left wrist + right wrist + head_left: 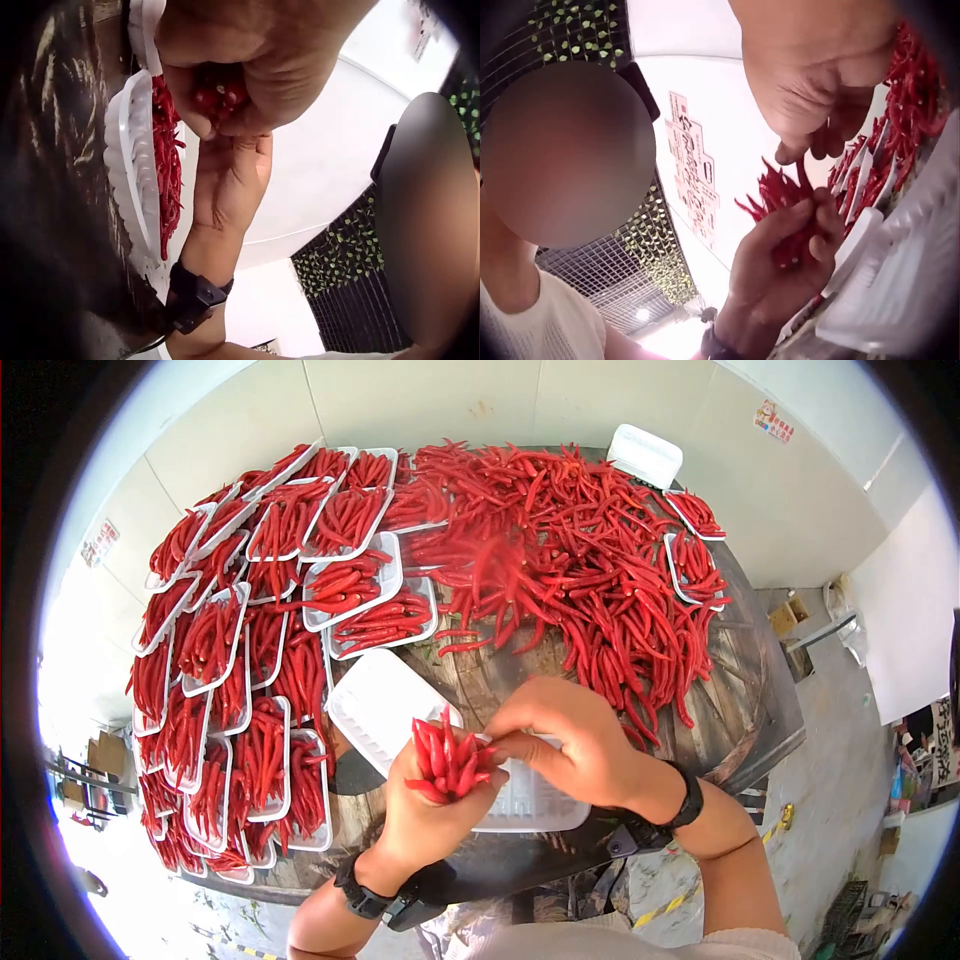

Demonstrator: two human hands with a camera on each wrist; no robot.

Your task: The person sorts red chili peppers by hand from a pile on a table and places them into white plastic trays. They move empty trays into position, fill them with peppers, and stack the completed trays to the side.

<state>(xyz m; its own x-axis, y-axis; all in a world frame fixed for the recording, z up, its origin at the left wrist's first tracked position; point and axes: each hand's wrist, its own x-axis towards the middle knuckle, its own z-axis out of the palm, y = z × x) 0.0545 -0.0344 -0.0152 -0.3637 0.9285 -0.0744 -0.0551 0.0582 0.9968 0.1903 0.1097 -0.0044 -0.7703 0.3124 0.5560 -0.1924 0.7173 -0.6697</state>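
My left hand [432, 822] grips a bunch of red chili peppers [448, 762], their pointed ends fanned upward. At the bunch's right side, the right hand [572, 738] has its thumb and fingers bent together. In the right wrist view, its fingertips pinch the tip of one chili pepper [804, 174] standing up from the bunch. The left wrist view shows stem ends [221, 94] of the bunch inside the left hand's curled fingers. Beneath the hands lie a white foam tray [375, 695] and another white tray [530, 805], partly covered by the forearms.
A large heap of loose red chilies [590, 550] covers the back and right of the round wooden table [740, 690]. Filled trays [215, 635] overlap in stacks along the left. Two small filled trays [692, 565] sit at the right edge, below a bare white tray [645, 455].
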